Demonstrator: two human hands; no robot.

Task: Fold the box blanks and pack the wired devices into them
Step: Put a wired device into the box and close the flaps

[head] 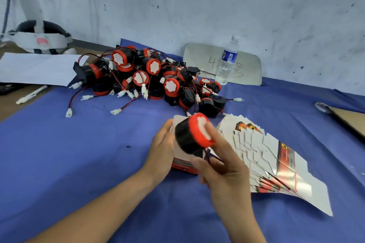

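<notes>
A pile of black wired devices (150, 77) with red caps and white connectors lies at the back of the blue cloth. My right hand (223, 167) grips one black and red device (192, 136) with its wire tucked under my fingers, holding it over a folded white and red box (182, 165). My left hand (162, 152) holds that box by its left side, fingers curled around it. A fanned stack of flat box blanks (276, 162) lies on the cloth just right of my hands.
A water bottle (227, 61) stands at the back against a grey board (246, 65). White paper (37, 69), a pen (31, 94) and a headset (41, 39) sit at the far left. A wooden board (349, 118) lies at the right edge.
</notes>
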